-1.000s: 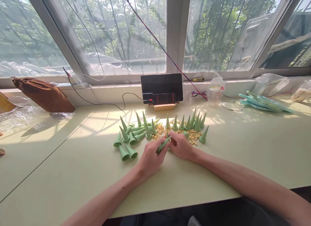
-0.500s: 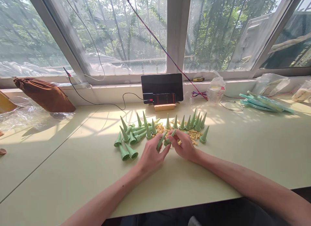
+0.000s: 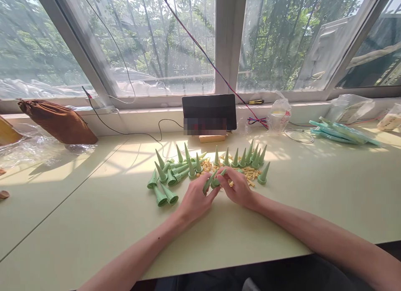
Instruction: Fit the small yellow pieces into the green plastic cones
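Note:
My left hand is closed around a green plastic cone whose tip slants up to the right. Right beside it, my right hand pinches a second green cone with a wider base, partly covered by the fingers. The two pieces are close together; whether they touch cannot be made out. Behind my hands lie many small tan pegs. Several green cones stand upright on their bases beyond them. To the left, hollow green cones lie on their sides.
A black tablet leans at the window sill, with a small cardboard piece before it. At the left stands a brown drawstring bag among clear plastic wrap. Teal packets and a plastic bag with a cup are at the right.
Both hands stay almost in place. The cone in my left hand has shifted very slightly to the right; the other pieces look unmoved.

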{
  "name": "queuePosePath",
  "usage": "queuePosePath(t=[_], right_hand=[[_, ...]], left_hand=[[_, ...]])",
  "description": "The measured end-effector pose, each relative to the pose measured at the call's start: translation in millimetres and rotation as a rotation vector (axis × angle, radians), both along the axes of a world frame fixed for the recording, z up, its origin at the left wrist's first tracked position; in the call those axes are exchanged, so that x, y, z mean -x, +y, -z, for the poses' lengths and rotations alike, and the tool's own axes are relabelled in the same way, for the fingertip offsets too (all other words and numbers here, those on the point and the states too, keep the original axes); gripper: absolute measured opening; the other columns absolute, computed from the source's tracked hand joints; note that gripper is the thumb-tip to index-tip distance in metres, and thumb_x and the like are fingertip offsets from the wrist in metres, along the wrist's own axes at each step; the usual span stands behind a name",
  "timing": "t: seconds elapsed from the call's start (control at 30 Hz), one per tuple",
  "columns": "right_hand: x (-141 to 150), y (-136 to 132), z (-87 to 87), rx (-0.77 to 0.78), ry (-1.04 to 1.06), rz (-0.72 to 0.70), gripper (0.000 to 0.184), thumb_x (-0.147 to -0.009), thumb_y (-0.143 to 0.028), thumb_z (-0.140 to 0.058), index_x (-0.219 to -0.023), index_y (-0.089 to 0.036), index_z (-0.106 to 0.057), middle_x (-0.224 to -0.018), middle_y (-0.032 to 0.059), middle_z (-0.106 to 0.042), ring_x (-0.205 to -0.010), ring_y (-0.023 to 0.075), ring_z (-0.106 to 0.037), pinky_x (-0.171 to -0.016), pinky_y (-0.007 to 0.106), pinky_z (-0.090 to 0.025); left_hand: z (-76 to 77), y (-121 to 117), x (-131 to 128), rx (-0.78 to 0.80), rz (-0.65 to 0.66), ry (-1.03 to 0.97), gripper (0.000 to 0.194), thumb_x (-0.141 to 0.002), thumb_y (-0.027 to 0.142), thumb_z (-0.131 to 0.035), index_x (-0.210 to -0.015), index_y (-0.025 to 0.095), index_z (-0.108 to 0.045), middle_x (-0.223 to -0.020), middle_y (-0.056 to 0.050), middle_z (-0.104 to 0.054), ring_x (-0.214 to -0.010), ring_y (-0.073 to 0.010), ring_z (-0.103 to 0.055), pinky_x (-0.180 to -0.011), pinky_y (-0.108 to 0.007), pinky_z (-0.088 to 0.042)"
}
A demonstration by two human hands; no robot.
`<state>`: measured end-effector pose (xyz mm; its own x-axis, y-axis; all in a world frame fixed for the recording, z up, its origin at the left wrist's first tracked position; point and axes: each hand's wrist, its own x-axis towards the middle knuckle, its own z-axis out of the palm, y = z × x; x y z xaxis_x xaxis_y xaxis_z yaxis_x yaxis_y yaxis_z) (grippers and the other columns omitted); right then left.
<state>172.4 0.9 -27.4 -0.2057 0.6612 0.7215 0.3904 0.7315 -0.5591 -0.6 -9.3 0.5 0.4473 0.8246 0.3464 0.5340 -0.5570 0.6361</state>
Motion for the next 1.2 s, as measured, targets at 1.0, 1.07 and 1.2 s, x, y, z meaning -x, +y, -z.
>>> queuePosePath(t=[1.0,1.07,1.2], right_hand=[[-1.5,6.6,-1.5,0.045,-0.079,-0.025,0.015,-0.099,-0.029,-0.048,-0.092,-0.021,-0.059,-0.09,0.0044,-0.067,-0.078,0.0155,-0.064,-0.072,0.028,-0.05],[-1.4,7.3,-1.4,0.045,-0.11,-0.014,0.015,-0.099,-0.027,-0.048,-0.09,-0.021,-0.058,-0.088,0.0045,-0.066,-0.078,0.0158,-0.062,-0.072,0.028,-0.049],[-0.9,9.4,-0.5,0.051,-0.148,-0.005,0.014,-0.099,-0.026,-0.048,-0.091,-0.02,-0.058,-0.086,0.0041,-0.064,-0.077,0.0159,-0.06,-0.072,0.028,-0.048]], left_hand=[[1.2,7.3,6.0,-0.044,-0.112,0.065,0.017,-0.089,0.025,-0.049,-0.091,0.019,-0.064,-0.072,0.0,-0.06,-0.061,-0.0133,-0.046,-0.061,-0.024,-0.037],[2.5,8.1,6.1,-0.036,-0.108,0.064,0.015,-0.088,0.024,-0.049,-0.087,0.019,-0.063,-0.07,0.001,-0.059,-0.061,-0.0131,-0.046,-0.06,-0.024,-0.037],[2.6,9.9,6.8,-0.007,-0.106,0.063,0.013,-0.088,0.023,-0.05,-0.084,0.02,-0.062,-0.067,0.002,-0.058,-0.061,-0.0132,-0.047,-0.059,-0.023,-0.037]])
